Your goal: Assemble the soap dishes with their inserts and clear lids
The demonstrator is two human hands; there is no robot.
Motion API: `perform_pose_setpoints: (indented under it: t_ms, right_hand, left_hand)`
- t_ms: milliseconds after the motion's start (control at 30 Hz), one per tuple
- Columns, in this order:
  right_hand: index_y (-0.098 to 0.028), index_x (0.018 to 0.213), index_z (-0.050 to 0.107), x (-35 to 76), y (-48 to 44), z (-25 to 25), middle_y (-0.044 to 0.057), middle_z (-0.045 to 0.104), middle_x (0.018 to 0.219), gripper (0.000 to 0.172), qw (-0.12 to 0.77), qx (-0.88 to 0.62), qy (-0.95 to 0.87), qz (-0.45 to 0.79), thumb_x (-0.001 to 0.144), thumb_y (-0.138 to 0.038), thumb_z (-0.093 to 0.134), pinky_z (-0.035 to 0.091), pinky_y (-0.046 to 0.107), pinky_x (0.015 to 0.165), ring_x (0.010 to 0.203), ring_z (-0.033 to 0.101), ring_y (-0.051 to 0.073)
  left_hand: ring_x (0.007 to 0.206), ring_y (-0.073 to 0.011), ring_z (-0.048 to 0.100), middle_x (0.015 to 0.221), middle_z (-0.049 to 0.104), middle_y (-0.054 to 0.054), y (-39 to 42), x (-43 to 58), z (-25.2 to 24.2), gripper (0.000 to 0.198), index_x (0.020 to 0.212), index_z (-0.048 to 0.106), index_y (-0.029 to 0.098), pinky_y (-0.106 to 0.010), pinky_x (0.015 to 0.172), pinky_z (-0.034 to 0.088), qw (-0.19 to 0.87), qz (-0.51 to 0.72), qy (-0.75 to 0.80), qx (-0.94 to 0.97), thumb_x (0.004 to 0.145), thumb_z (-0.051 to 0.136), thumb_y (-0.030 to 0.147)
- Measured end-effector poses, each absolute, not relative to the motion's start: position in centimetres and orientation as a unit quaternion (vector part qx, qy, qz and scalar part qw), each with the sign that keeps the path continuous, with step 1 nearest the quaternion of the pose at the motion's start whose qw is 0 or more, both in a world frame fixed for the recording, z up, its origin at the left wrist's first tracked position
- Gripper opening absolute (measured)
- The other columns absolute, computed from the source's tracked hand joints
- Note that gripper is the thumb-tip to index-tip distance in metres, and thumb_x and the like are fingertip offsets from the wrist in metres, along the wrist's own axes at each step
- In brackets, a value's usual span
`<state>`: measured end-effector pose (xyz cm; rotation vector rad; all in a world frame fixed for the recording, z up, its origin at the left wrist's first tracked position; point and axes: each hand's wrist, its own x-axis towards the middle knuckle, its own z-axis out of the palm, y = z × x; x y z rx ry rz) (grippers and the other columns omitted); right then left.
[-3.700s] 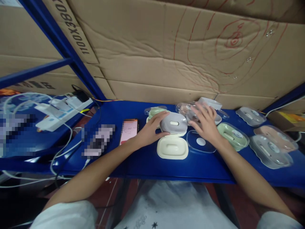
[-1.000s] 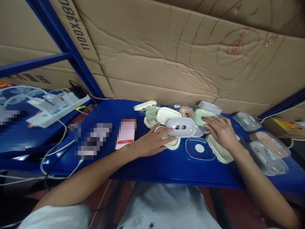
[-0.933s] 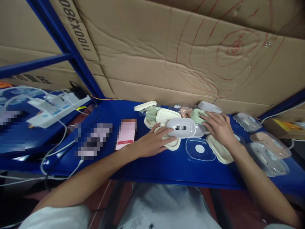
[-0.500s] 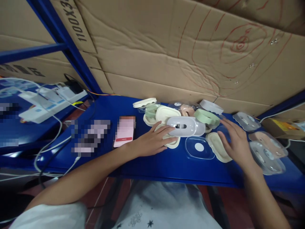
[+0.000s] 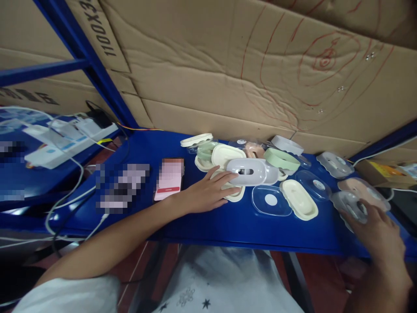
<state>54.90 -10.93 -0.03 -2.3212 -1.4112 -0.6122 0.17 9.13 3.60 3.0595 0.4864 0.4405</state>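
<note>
Smooth oval plastic pcs on blue shelf [image 5: 228, 224]. L hand [image 5: 208, 192] lies flat, fingers spread, holding nothing, tips on a matte cream lid [image 5: 235, 196] just under the glossy grey box [image 5: 247, 170]. Well right of grey box, R hand [image 5: 374, 230] is half-open, fingertips on a clear pack [image 5: 348, 201], not gripping. 3 such packs, 2 clear lids [image 5: 271, 201].

The site was a storeroom or packing workshop: blue steel racking [image 5: 87, 56], flattened cardboard sheets [image 5: 208, 65] as backing, a blue bench [image 5: 228, 224] with plastic cases [image 5: 298, 204].
</note>
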Motion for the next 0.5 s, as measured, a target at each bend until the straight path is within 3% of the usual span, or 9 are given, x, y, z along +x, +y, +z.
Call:
perform_pose_setpoints:
  t_ms: [133,267,367,500]
  right_hand:
    - [-0.058,0.145,0.060,52.9,-10.3,2.4,0.016,0.073,0.135,0.073,0.226,-0.850,-0.453,-0.148,0.077,-0.084,0.064,0.056,0.069,0.089,0.125,0.067,0.051]
    - [-0.059,0.139,0.066,47.8,-7.5,7.2,0.003,0.072,0.140,0.056,0.298,-0.791,-0.504,-0.178,0.085,-0.072,0.069,0.054,0.059,0.111,0.133,0.065,0.040]
    - [-0.052,0.147,0.063,43.5,-3.7,10.3,0.003,0.067,0.149,0.055,0.321,-0.694,-0.614,-0.195,0.094,-0.061,0.069,0.046,0.055,0.123,0.140,0.062,0.035]
    - [-0.037,0.151,0.063,38.3,3.0,12.6,0.007,0.065,0.151,0.056,0.303,-0.553,-0.769,-0.109,0.098,-0.054,0.069,0.044,0.055,0.124,0.141,0.060,0.033]
  left_hand:
    - [0.155,-0.0338,0.043,0.165,0.046,-0.018,9.2,0.1,3.8,0.052,0.150,0.058,0.026,-0.062,0.131,0.026,-0.001,0.150,0.153,0.977,0.100,0.072,0.027]
    - [0.155,-0.0330,0.043,0.165,0.046,-0.017,9.2,-0.1,3.9,0.051,0.153,0.054,0.026,-0.063,0.130,0.027,-0.019,0.155,0.157,0.975,0.103,0.066,0.027]
    - [0.156,-0.0330,0.042,0.166,0.044,-0.017,9.2,-0.1,4.0,0.052,0.154,0.052,0.026,-0.063,0.130,0.027,-0.028,0.159,0.160,0.974,0.104,0.065,0.026]
    - [0.158,-0.0344,0.040,0.166,0.043,-0.019,9.5,-0.2,4.1,0.057,0.156,0.049,0.025,-0.061,0.130,0.029,-0.037,0.166,0.177,0.969,0.102,0.068,0.026]
